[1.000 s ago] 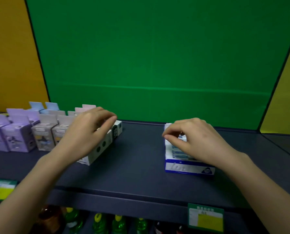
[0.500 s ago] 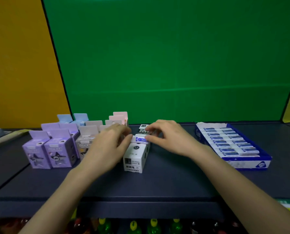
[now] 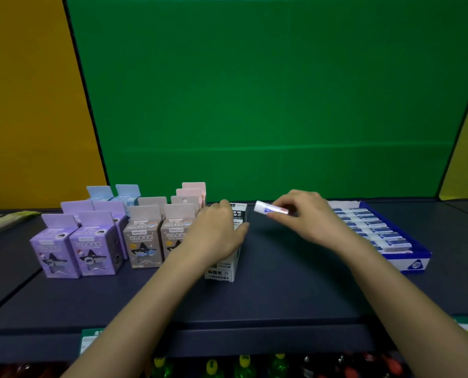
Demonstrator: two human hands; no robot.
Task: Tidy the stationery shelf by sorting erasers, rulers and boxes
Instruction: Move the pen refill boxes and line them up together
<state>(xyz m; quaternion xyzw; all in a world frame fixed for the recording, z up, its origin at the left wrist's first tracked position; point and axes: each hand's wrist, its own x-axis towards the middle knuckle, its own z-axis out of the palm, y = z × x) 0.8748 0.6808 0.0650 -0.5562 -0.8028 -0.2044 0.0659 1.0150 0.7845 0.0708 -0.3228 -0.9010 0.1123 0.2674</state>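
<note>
A dark shelf (image 3: 282, 296) is seen from above, closed at the back by a green back panel (image 3: 254, 91). A single eraser (image 3: 268, 209), white with a blue sleeve, is held clear of the shelf, pinched at one end between the thumb and curled fingertips of the right hand (image 3: 309, 221). Its long axis runs roughly left to right and its free end points left. The blue tray (image 3: 415, 264), already filled with rows of like erasers, lies to the right of this hand, just beyond the wrist, so the eraser is presumably to be carried rightward, away from where its free end points. The erasers in the tray are laid crosswise, close to the line of the held one, so little turning is judged to be needed. The right hand is clearly the nearer to the tray. The left hand (image 3: 216, 236) lies well apart from the tray. It is curled over the top of an upright black-and-white box (image 3: 223, 271), with the thumb against the box's right side. That box stands just left of the held eraser. Further left, pastel boxes (image 3: 142, 241) are ranged in rows.
</note>
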